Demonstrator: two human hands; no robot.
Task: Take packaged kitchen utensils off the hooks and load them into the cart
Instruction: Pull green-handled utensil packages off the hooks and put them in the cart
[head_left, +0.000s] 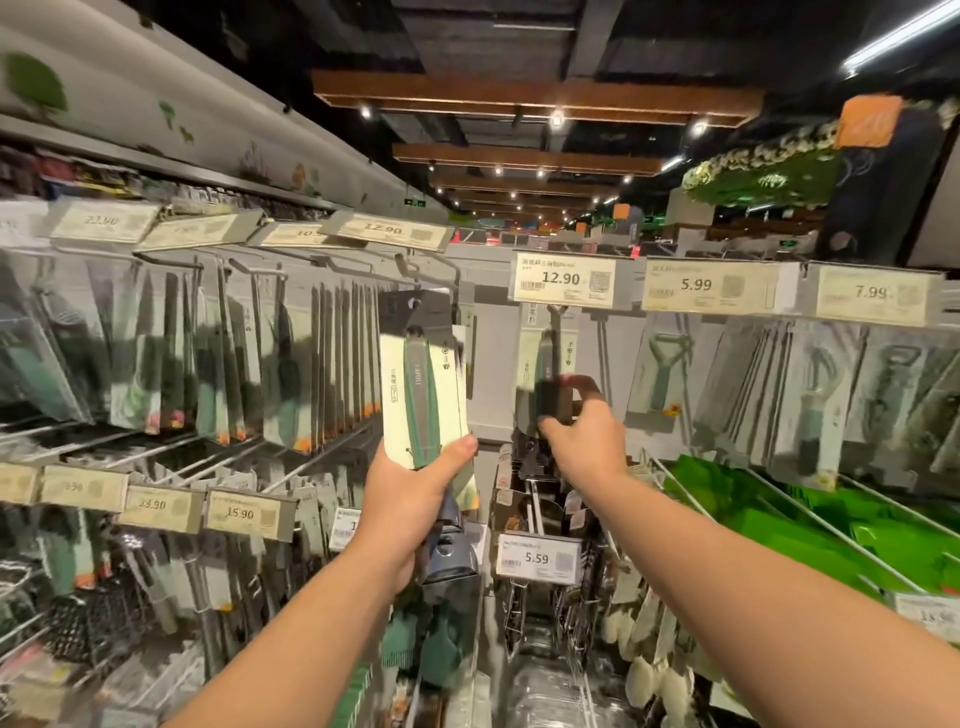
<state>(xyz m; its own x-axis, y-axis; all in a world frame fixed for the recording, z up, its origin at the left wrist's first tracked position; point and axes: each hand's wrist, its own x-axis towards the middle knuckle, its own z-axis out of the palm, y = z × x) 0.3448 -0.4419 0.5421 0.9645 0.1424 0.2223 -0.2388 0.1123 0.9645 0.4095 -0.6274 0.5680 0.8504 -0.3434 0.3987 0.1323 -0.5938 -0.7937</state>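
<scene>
Packaged utensils hung on the hooks (426, 273) before you — your left hand (415, 488) gripped one green-handled utensil pack (423, 384) by its lower end, upright and off its hook. Your right hand (582, 431) pinched a second pack (545, 374) hanging under the 12.90 price tag (563, 280).

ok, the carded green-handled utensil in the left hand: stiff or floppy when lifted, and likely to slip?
Probably fairly stiff: the carded utensil pack stands upright above the left hand, which grips only its lower end, with no visible sag. Likely light, since one hand holds it that way. Its face looks smooth, so it might slide; the thumb across the front should help.
</scene>
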